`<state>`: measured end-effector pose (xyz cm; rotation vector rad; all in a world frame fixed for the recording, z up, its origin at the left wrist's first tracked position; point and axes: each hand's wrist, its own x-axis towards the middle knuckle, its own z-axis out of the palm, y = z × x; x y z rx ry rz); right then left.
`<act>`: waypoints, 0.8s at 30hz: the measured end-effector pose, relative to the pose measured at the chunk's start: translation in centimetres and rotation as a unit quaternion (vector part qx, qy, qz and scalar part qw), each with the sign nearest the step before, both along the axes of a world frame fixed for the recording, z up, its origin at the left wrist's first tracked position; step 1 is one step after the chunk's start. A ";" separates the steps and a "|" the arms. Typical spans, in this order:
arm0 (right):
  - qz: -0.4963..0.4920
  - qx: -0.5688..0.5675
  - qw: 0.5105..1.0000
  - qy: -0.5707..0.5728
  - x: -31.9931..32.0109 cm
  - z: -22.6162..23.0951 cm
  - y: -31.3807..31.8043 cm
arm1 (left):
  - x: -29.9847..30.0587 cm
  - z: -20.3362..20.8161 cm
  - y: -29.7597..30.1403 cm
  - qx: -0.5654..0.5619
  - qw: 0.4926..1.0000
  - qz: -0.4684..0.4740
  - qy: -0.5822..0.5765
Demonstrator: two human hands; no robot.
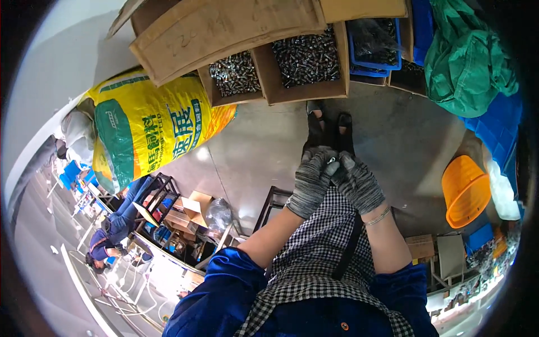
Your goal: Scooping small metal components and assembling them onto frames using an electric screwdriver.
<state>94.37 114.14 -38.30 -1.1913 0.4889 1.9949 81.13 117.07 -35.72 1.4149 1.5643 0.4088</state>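
My left hand and my right hand, both in grey striped knit gloves, meet in front of my checked apron. Their fingers are closed and pinched together around a small shiny metal part. Most of that part is hidden by the gloved fingertips, so its exact kind is unclear. Beyond my hands stand open cardboard boxes, one in the middle and another to its left. Heaps of small metal pieces fill them.
A yellow and green woven sack leans at the left of the boxes. Blue bins and a green cloth bundle are at the far right. An orange basket sits on the right. Another person bends at a workbench on the left.
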 end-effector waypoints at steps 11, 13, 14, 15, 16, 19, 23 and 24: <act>0.238 0.114 0.918 -0.295 -0.6 2.9 1.4 | -0.6 1.9 0.1 -0.072 0.997 -0.006 0.002; 0.228 0.114 0.922 -0.292 -0.7 2.8 1.3 | -0.8 1.5 -0.3 -0.082 0.997 -0.006 -0.002; 0.216 0.115 0.926 -0.288 -0.8 2.9 1.4 | -0.8 1.4 -0.5 -0.087 0.996 -0.006 -0.003; 0.204 0.115 0.930 -0.285 -0.9 3.0 1.5 | -0.8 1.4 -0.7 -0.087 0.996 -0.005 -0.003; 0.205 0.115 0.929 -0.284 -0.9 3.1 1.5 | -0.8 1.3 -0.9 -0.125 0.990 0.049 -0.047; 0.330 0.230 0.808 -0.430 -0.8 3.7 2.1 | -0.5 1.4 -0.8 -0.198 0.958 0.155 -0.135; 0.341 0.330 0.747 -0.466 -0.6 3.7 2.3 | -0.5 1.9 -0.2 -0.266 0.889 0.241 -0.284; 0.342 0.328 0.746 -0.468 -0.5 3.6 2.3 | -0.8 1.8 -0.1 -0.274 0.893 0.219 -0.281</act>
